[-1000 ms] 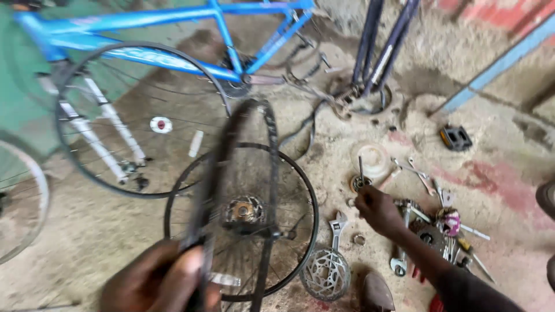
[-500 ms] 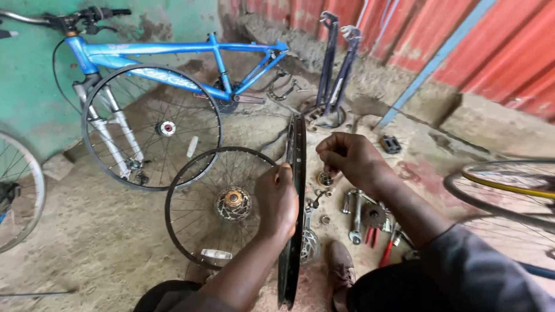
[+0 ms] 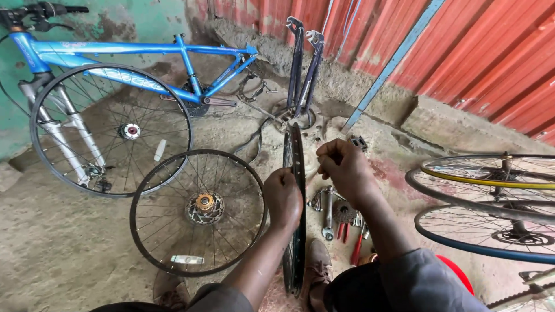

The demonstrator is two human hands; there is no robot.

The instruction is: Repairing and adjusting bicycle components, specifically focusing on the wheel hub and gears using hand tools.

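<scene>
while i look down from the head view, a blue bike frame leans along the green wall at far left, its front wheel standing on the dirt floor. just right of that wheel a loose spoked wheel with a brass-coloured hub lies flat on the ground, its rim close to my left forearm. my left hand is closed in a fist around the black rim, which stands upright and edge-on to me in the middle of the view, its lower end down by my shoe. beyond its top, a dark fork stands upright against the low concrete ledge. my right hand sits just right of the rim's upper part, near it but not clearly touching; the fingers are curled in with the tips pressed together, and i cannot tell whether they pinch anything. under that hand, wrenches and red-handled pliers lie scattered on the ground, just beside the rim. further right, a yellow-rimmed wheel and a blue-rimmed wheel jut in from the edge, stacked one over the other, in front of the red corrugated wall.
</scene>
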